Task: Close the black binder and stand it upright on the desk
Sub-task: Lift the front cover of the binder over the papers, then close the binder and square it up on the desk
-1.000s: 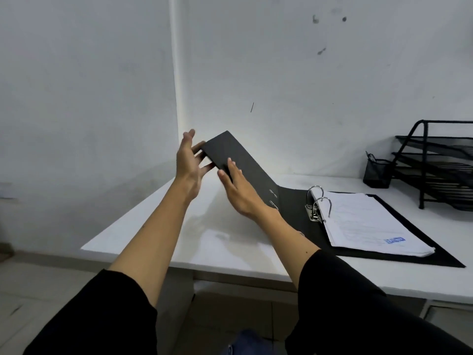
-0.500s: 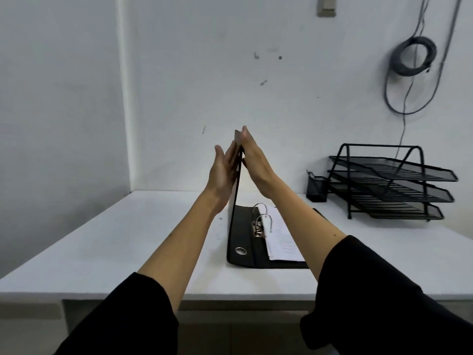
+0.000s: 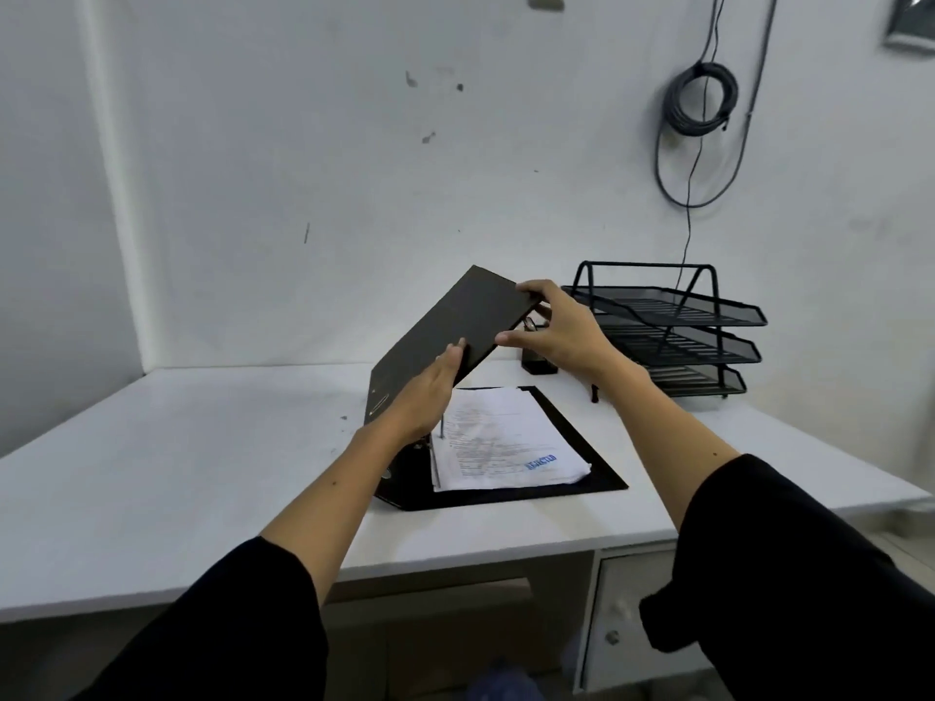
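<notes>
The black binder [image 3: 458, 328] lies on the white desk [image 3: 177, 473], half shut. Its front cover tilts over to the right above a stack of white printed pages [image 3: 498, 440]. My left hand [image 3: 425, 392] lies flat against the outside of the cover near its lower edge. My right hand [image 3: 561, 328] grips the cover's free top edge, with the thumb underneath and the fingers over the corner. The back cover [image 3: 582, 485] rests flat on the desk under the pages. The ring mechanism is mostly hidden behind my left hand.
A black three-tier wire mesh tray [image 3: 673, 326] stands at the back right of the desk. A small black pen holder [image 3: 539, 364] sits behind the binder beside it. A coiled cable [image 3: 700, 98] hangs on the wall. Desk drawers [image 3: 625, 629] are below on the right.
The cover has swung from upright over to the right, down toward the pages. Both hands went with it, and the right hand now grips the top edge.
</notes>
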